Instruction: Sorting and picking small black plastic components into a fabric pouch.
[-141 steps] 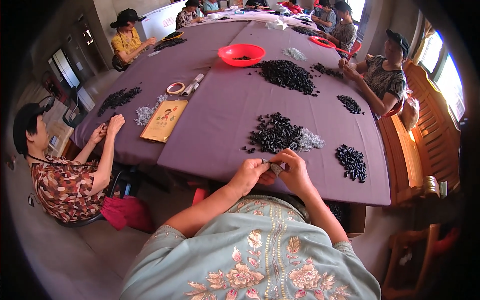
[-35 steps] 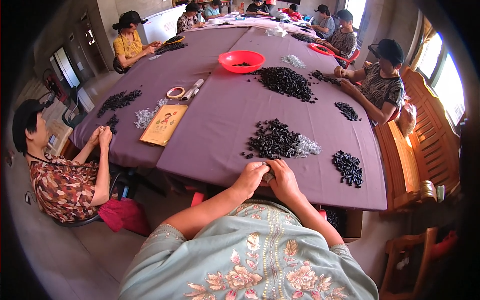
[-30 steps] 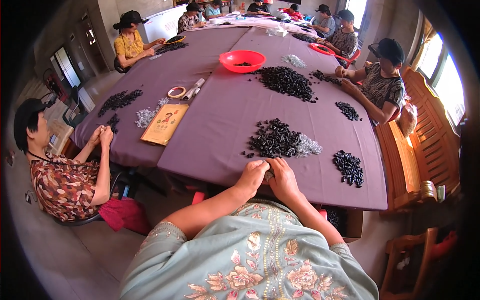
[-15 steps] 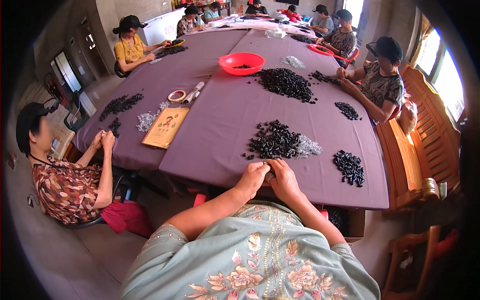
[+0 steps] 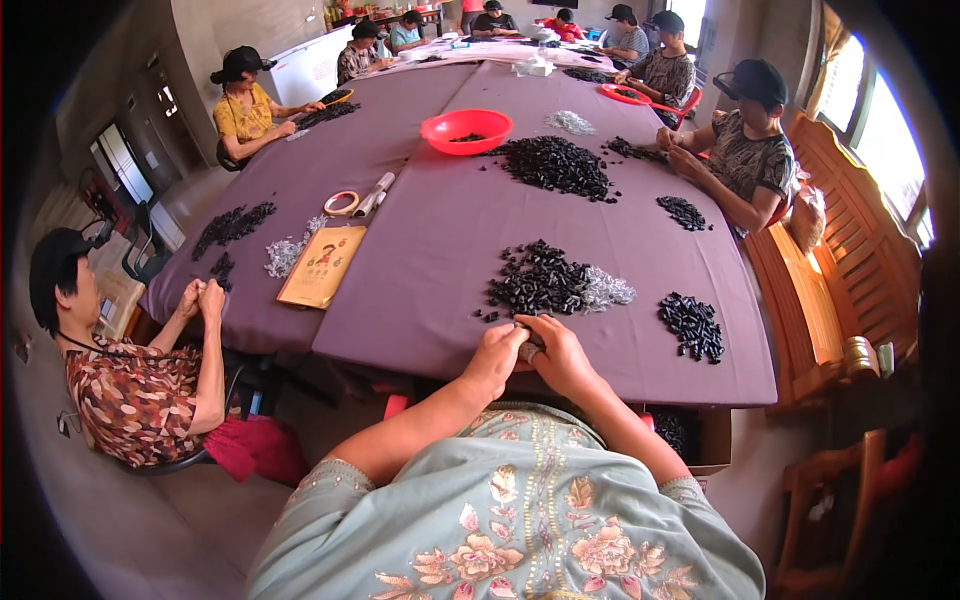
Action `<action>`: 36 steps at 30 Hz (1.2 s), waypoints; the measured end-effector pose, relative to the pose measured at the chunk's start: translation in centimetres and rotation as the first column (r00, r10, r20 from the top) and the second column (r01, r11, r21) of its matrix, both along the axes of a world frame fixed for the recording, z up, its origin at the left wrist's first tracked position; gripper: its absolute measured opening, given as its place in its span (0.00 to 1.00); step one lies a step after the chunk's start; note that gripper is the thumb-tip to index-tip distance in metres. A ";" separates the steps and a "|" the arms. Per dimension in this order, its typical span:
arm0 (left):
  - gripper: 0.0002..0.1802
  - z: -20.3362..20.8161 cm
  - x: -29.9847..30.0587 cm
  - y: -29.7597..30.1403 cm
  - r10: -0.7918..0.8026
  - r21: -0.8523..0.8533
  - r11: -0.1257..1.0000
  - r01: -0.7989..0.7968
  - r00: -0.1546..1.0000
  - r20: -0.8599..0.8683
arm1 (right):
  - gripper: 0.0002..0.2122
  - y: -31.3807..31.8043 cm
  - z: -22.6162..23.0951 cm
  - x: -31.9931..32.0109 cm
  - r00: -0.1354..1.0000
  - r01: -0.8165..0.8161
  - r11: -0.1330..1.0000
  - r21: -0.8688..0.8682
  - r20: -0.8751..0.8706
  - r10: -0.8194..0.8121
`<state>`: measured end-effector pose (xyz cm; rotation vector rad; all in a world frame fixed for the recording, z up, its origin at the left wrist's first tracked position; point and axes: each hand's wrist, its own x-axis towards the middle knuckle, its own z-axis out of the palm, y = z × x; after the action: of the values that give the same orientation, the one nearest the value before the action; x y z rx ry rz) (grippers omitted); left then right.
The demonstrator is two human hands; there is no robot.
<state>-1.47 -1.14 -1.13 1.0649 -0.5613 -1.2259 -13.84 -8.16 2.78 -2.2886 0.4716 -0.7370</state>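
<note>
Both hands meet at the near edge of the table (image 5: 420, 300), pressed together over one small dark piece (image 5: 527, 349) pinched between them; piece itself barely visible, so exact grip on it hard to read. Left hand (image 5: 497, 352) curled, fingers closed toward the right hand (image 5: 560, 358), which is likewise curled narrow with fingertips at the piece. Step in hand looks like fitting or working a single piece, drawn from the dark pile (image 5: 540, 280) just beyond the knuckles. Pale silvery heap (image 5: 606, 289) touches that pile on its right side; smaller dark pile (image 5: 692, 325) sits apart toward the near right corner. Next move likely calls for fine fingertip pressure, then a short reach forward to a pile. Forearms come in from the lower edge, angled inward, elbows out, wrists low at the table edge. Other people seated round the table, hands on their own piles
</note>
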 end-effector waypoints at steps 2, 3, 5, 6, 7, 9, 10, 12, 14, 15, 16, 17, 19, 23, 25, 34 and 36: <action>0.10 -0.2 0.2 0.1 -0.013 -0.007 1.000 0.013 1.000 0.000 | 0.24 0.0 0.3 -0.2 1.000 -0.010 1.000 -0.009 -0.005 0.010; 0.10 -0.2 0.3 0.2 -0.018 -0.011 1.000 0.018 1.000 -0.003 | 0.25 0.0 0.4 -0.4 1.000 -0.028 0.999 -0.015 -0.013 0.028; 0.10 0.0 0.2 0.3 -0.023 -0.004 1.000 0.023 1.000 0.004 | 0.25 0.1 0.1 -0.4 1.000 -0.005 1.000 -0.028 -0.012 0.005; 0.10 0.1 0.2 0.3 -0.026 0.003 1.000 0.026 1.000 0.010 | 0.25 0.0 0.0 -0.5 1.000 0.015 0.999 -0.041 -0.012 -0.016; 0.10 0.2 0.1 0.3 -0.028 0.003 1.000 0.028 1.000 0.011 | 0.25 0.0 -0.2 -0.4 1.000 0.018 0.999 -0.041 -0.010 -0.018; 0.11 0.4 0.1 0.3 -0.036 0.026 0.999 0.035 0.999 0.031 | 0.25 -0.2 -0.6 -0.3 1.000 0.017 0.996 -0.086 0.018 -0.016; 0.11 0.6 0.0 0.4 -0.035 0.026 0.999 0.035 0.999 0.031 | 0.25 -0.1 -0.6 -0.4 1.000 0.017 0.996 -0.086 0.019 -0.016; 0.11 1.0 -0.2 0.6 -0.031 0.016 0.999 0.031 0.999 0.041 | 0.24 -0.1 -0.6 -0.4 1.000 0.022 0.994 -0.104 0.016 -0.021; 0.11 0.9 -0.2 0.5 -0.037 0.021 0.999 0.036 0.998 0.049 | 0.23 -0.2 -0.6 -0.5 1.000 0.017 0.991 -0.130 0.028 -0.013; 0.11 0.9 -0.2 0.5 -0.043 0.026 0.999 0.041 0.997 0.057 | 0.23 -0.2 -0.6 -0.5 0.999 0.012 0.988 -0.155 0.041 -0.005; 0.11 0.9 -0.1 0.6 -0.043 0.026 0.999 0.041 0.998 0.056 | 0.23 -0.2 -0.5 -0.6 0.999 0.011 0.988 -0.155 0.040 -0.005; 0.12 0.8 0.0 0.6 -0.056 0.028 0.998 0.055 0.997 0.054 | 0.23 -0.1 -0.3 -0.6 1.000 0.011 0.988 -0.152 0.024 -0.007; 0.12 0.6 0.2 0.5 -0.070 0.028 0.997 0.069 0.996 0.053 | 0.23 -0.1 -0.3 -0.6 1.000 0.010 0.989 -0.150 0.008 -0.009; 0.12 0.3 0.5 0.4 -0.108 0.029 0.994 0.107 0.994 0.025 | 0.24 -0.2 -0.3 -0.7 1.000 0.006 0.989 -0.149 0.007 -0.005; 0.12 0.6 0.5 0.4 -0.119 0.030 0.993 0.118 0.993 0.013 | 0.24 -0.3 -0.2 -0.8 1.000 0.007 0.987 -0.163 0.001 -0.007; 0.15 2.2 0.6 1.1 -0.168 0.071 0.984 0.166 0.986 0.013 | 0.25 -1.6 1.7 -1.8 0.976 -0.192 0.972 0.134 -0.082 0.204; 0.15 2.1 0.6 1.2 -0.192 0.076 0.979 0.190 0.981 0.016 | 0.24 -1.8 1.6 -2.0 0.967 -0.205 0.959 0.194 -0.109 0.229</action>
<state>-0.92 0.10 1.01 1.1081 -0.6519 -1.4130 -15.79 -9.97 4.33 -2.1806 0.3246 -0.4191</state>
